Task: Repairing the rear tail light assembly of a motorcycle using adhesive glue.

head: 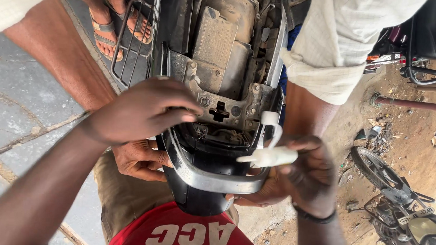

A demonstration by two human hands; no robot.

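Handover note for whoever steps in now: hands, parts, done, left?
Left hand: fingers pressed onto the rear frame bracket of the motorcycle tail; no tool visible in it.
Right hand: holds a small white squeeze bottle, nozzle pointing left over the grey grab rail.
Another person's hands grip the tail from below on both sides.
Done: seat is off, the dusty underseat area exposed.
Left: seat not refitted. What the bottle is for cannot be told.

Both forearms are bare, with no sleeves showing, and a thin black band (314, 218) circles the right wrist.
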